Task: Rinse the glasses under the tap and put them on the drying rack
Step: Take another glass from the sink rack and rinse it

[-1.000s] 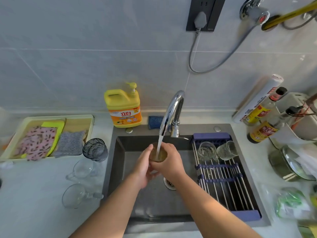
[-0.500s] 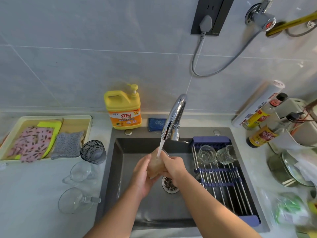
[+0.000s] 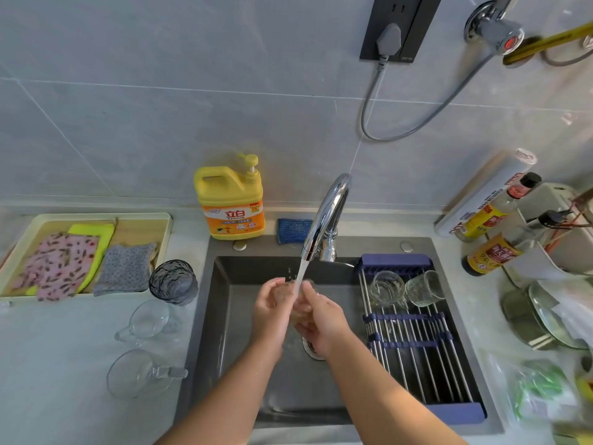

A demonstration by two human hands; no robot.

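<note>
Centre of frame: the left hand and the right hand meet over the dark sink. Both have their fingers curled round a small clear glass grasped between them, the left hand from the left side, the right hand from the right and lower side. The glass sits directly beneath the spout of the chrome tap, and a stream of water falls from the spout onto it where the hands meet. Its tilt cannot be told, as the hands and water cover most of it. To the right, the drying rack of steel rods and blue bars spans the right part of the sink. At its upper end lie a smooth glass and, just beside it on the right, a ribbed glass. Left of the sink, on the pale counter, a dark textured glass stands upright. Below it in the frame are two clear handled cups, an upper cup and a lower cup. At middle left, a tray holds folded cloths. Against the wall behind the sink stand a yellow pump bottle and a blue sponge, the sponge just left of the tap base.
</note>
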